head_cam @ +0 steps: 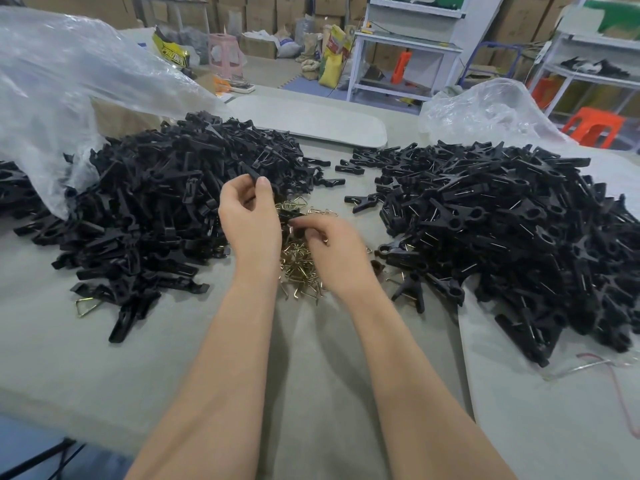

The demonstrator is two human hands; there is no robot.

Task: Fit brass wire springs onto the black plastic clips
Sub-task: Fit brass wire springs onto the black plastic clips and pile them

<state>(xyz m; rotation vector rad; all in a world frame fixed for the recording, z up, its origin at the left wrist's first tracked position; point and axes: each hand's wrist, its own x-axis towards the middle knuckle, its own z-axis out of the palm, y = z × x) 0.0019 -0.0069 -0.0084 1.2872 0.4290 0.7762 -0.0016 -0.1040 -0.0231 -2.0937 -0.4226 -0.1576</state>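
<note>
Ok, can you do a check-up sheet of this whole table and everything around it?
surface: grey cloth-covered table.
job's things: black clip halves heaped left; brass wire springs piled centre; sprung clips heaped right.
clutter: clear plastic bag at left; one stray spring.
grips: left hand pinches a black clip piece; right hand curled over the springs, blurred, hold unclear.
cables: thin red cord at right edge.
surroundings: cardboard boxes, white shelving, orange stool.

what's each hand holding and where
Left hand pinches a black plastic clip by its lower end; right hand over the brass wire springs, hold too blurred to tell.
</note>
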